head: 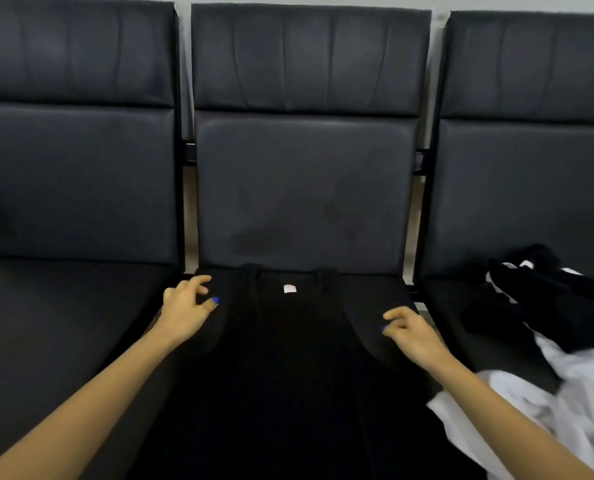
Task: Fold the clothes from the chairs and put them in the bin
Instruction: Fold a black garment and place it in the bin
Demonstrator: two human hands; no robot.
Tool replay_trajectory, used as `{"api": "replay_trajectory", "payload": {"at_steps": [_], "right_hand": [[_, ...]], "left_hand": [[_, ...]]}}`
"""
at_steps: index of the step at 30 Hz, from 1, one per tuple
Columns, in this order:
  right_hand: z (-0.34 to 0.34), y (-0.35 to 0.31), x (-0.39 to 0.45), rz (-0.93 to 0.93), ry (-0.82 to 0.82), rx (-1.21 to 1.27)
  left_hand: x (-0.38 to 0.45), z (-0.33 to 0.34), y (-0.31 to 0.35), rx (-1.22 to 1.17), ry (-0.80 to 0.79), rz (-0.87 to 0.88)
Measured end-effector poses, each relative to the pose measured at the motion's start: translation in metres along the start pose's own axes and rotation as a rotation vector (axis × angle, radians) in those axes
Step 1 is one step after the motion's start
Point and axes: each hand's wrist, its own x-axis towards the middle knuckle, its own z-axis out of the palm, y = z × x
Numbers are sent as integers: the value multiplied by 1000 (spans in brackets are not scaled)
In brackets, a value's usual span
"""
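Black sleeveless top point(288, 358) lay flat on the middle chair point(302, 188), neckline toward the backrest, white label point(289, 288) facing up — spread this way, I judged, so the fold lines could be set square.

My left hand point(184, 313) sat at the garment's left shoulder, fingers curled with thumb and forefinger close together. I could not tell whether they pinched cloth or hovered just over it.

My right hand point(411, 332) mirrored it at the right armhole, fingers likewise curled, the grip unclear against the black fabric.

Both hands at the outer edges suggested the side folds came next.

Unfolded pile point(538, 323) of black and white clothes waited on the right chair point(531, 168). Left chair point(73, 174) held nothing visible. Bin not in view.
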Motion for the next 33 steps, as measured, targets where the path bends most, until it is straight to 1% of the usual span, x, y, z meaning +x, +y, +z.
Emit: {"api": "replay_trajectory", "payload": {"at_steps": [2, 5, 7, 11, 12, 14, 16, 17, 18, 20, 21, 23, 25, 27, 28, 30, 31, 33], "right_hand": [[-20, 24, -31, -76, -38, -272], [-53, 58, -75, -69, -104, -756], [-76, 72, -100, -83, -62, -1031], [-115, 85, -136, -60, 62, -1310], [-120, 89, -142, -67, 126, -1349], [-124, 88, -156, -40, 245, -1393], [-115, 76, -166, 22, 242, -1484], [-104, 67, -170, 18, 241, -1435], [-92, 56, -173, -60, 250, -1344], [-63, 41, -180, -295, 266, -1019], [-46, 36, -182, -271, 237, -863], [-20, 32, -184, -65, 136, -664], [-11, 34, -182, 85, 107, -563], [-11, 36, -177, 138, 90, -535], [-12, 36, -174, 124, 49, -546], [-12, 32, -170, 87, -6, -520], [-13, 30, -168, 82, -1, -453], [-18, 28, -163, 110, 57, -207]], "left_hand": [[-48, -7, -8, 139, -49, 11], [-119, -9, -20, 388, -187, -118], [-159, -10, -25, 460, -194, -169], [-203, -20, -32, 529, -77, -235], [-208, -24, -35, 526, -62, -232], [-218, -29, -39, 431, -57, -196], [-232, -28, -38, 388, -76, -155], [-236, -26, -38, 401, -60, -117], [-239, -24, -38, 409, -30, -76], [-239, -22, -37, 390, 15, -15], [-238, -22, -35, 299, 29, -25], [-236, -24, -32, 13, 73, -116], [-234, -31, -30, -256, 150, -188], [-233, -37, -34, -400, 245, -248], [-232, -39, -36, -433, 286, -277], [-232, -42, -42, -397, 353, -304], [-232, -43, -43, -345, 375, -308], [-232, -42, -42, -248, 384, -337]]}}
